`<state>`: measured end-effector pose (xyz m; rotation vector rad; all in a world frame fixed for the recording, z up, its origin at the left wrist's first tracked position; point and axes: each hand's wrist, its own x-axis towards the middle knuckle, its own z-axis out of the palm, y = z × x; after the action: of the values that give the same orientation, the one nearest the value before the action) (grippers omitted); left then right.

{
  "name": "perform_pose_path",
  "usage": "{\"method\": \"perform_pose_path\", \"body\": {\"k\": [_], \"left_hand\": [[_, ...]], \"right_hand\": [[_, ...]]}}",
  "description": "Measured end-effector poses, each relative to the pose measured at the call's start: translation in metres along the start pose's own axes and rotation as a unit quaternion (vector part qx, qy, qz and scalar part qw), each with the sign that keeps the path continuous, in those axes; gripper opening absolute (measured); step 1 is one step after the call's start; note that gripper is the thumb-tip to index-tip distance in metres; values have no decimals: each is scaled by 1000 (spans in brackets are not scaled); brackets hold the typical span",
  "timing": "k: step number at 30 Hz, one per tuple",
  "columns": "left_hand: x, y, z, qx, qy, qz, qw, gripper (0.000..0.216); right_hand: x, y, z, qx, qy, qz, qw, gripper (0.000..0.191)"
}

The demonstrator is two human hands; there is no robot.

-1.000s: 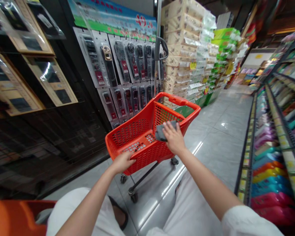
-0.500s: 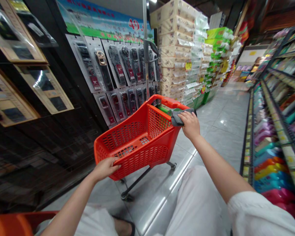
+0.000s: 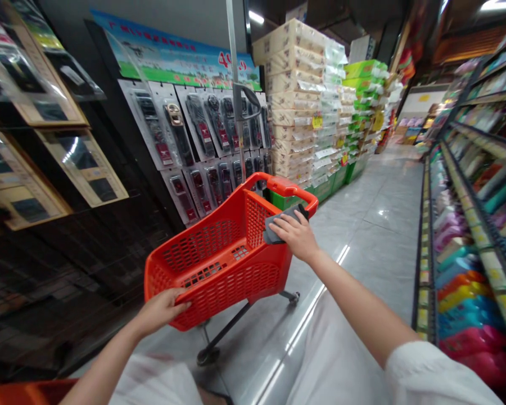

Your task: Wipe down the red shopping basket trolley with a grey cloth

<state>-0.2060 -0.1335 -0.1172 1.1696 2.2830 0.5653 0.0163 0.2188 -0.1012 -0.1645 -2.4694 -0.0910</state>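
A red plastic shopping cart (image 3: 231, 287) with perforated basket walls stands on grey wheeled legs in front of me, its inside showing no goods. My left hand (image 3: 162, 309) grips the basket's near rim at the left end, thumb on the outer side. A dark grey cloth (image 3: 270, 234) lies folded over the near rim close to the cart's handle (image 3: 284, 184). On top of that cloth rests my right hand (image 3: 298, 237), fingers pressing it against the rim.
Packaged belts (image 3: 177, 132) hang on a wall display to the left, behind a metal pole (image 3: 235, 67). Stacked cartons (image 3: 293, 107) stand farther back. Shelves (image 3: 476, 225) of colourful packs line the right side. An orange-red edge (image 3: 29, 391) shows at bottom left.
My right hand and the cloth have slid along the rim, away from the handle and toward the left. The left hand still holds the rim. The view has shifted slightly.
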Motion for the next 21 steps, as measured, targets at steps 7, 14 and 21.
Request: {"method": "perform_pose_path", "body": {"k": [7, 14, 21], "left_hand": [[5, 44, -6, 34, -64, 7, 997, 46], [73, 144, 36, 31, -29, 168, 985, 49], [89, 134, 58, 44, -20, 189, 981, 41]], "right_hand": [[29, 102, -26, 127, 191, 334, 914, 55], [63, 104, -26, -13, -48, 245, 968, 60], [91, 113, -30, -20, -179, 192, 965, 37]]}}
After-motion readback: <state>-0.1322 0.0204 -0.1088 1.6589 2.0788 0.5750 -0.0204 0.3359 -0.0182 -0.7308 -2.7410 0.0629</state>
